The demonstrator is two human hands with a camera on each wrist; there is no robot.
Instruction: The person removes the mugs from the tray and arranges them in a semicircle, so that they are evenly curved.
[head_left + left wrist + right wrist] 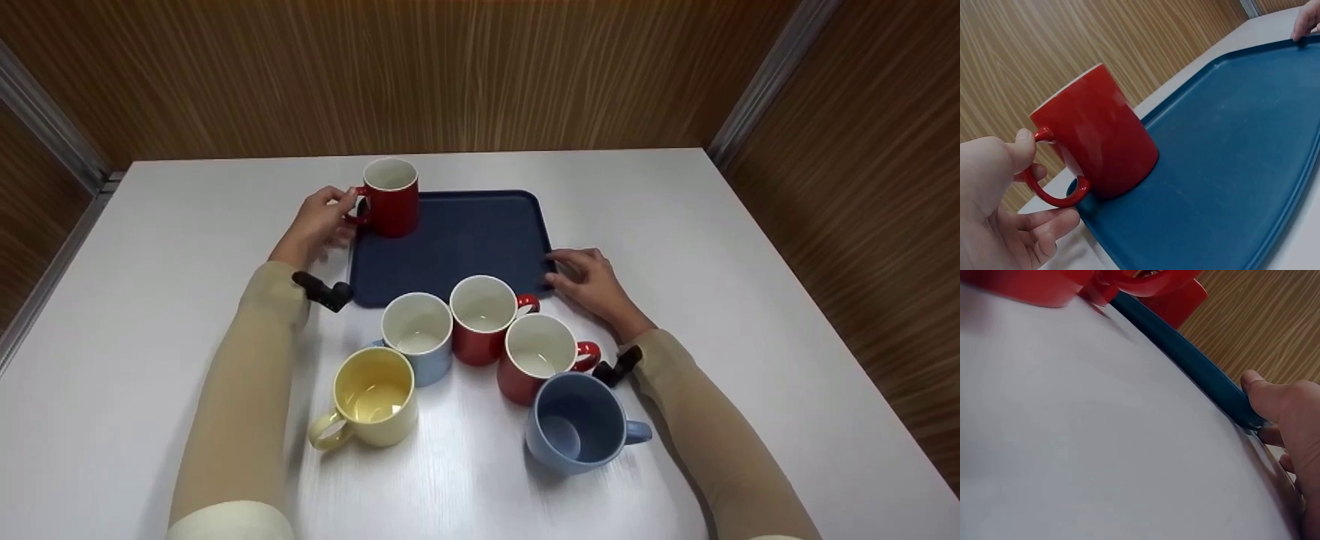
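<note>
White table [750,300]: red mug [391,199] upright on blue tray [457,240] (far-left corner), handle leftward, left hand [319,225] fingers pinching it; right hand [592,281] relaxed at tray edge.

A white table [750,247] stands against wood-grain walls. On it, toward the far side and near the middle, lies a dark blue tray [457,247], flat, with a raised rim. Just in front of the tray's near edge five mugs stand upright on the tabletop in a tight cluster: a pale blue mug [418,337], a red mug [484,319] beside it, a second red mug [538,357] to the right, a yellow mug [373,398] nearer the front on the left with its handle pointing front-left, and a darker blue mug [576,422] at the front right, handle to the right. The mugs stand close together, some touching.
</note>
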